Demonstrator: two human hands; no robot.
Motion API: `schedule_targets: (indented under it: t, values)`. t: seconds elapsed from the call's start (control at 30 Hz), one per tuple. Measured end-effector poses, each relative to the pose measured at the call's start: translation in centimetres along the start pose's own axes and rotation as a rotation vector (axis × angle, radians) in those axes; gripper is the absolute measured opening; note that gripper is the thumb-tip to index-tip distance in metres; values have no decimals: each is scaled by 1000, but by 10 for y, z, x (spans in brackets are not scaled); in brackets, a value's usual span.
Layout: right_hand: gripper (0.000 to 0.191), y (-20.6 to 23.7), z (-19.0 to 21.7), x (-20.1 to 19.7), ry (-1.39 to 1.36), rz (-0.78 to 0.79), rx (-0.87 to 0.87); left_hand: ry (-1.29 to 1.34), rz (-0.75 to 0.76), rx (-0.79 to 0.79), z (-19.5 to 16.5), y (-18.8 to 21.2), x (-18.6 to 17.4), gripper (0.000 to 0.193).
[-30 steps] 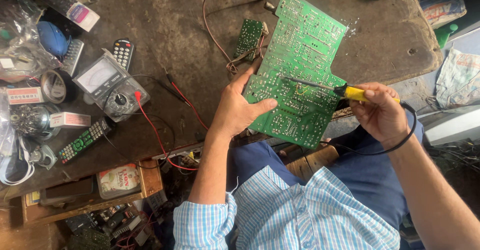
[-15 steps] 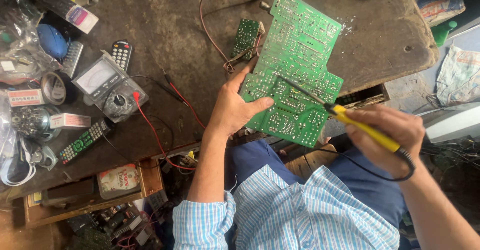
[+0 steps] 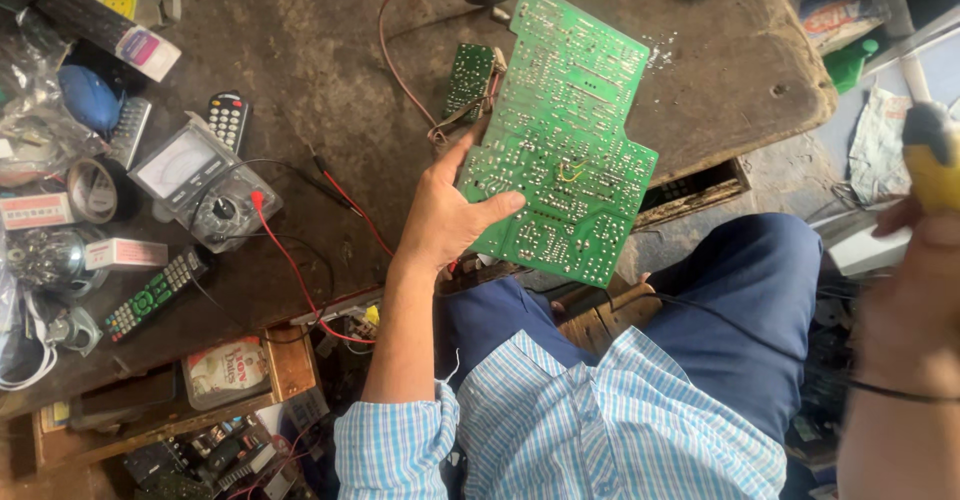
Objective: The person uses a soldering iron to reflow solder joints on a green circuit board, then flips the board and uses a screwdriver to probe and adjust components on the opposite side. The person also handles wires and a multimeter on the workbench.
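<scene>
Head view: circuit board [image 3: 562, 140] upright, lengthwise.

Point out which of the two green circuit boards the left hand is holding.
The large board: the left hand grips its lower left edge. The small board lies beside it on the bench, unheld.

Soft, even daylight falls from above, leaving the dark worktop [image 3: 300, 50] dull, with only faint shadows. The green circuit board [image 3: 565, 140] shows sharp and bright. At the frame's right edge the right hand [image 3: 915, 290] looms large and blurred.
</scene>
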State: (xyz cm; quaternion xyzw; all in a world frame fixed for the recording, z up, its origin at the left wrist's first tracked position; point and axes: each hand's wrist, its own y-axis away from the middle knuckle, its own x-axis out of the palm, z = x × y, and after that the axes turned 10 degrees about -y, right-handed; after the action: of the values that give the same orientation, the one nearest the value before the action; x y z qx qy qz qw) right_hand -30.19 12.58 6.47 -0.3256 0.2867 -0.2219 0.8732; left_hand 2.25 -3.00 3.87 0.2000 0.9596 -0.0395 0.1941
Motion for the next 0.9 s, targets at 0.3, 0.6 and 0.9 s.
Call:
schedule_targets:
  t: [0.3, 0.6, 0.9]
  values:
    - [20, 92, -97, -17, -484, -204, 493, 67, 51, -114, -18, -4, -8, 66]
    - [38, 109, -104, -58, -1443, -462, 862, 370, 65, -176, 44, -21, -18, 58]
    - [40, 144, -61, -46, -1149, -468, 857, 285, -55, 28, -10, -25, -23, 74]
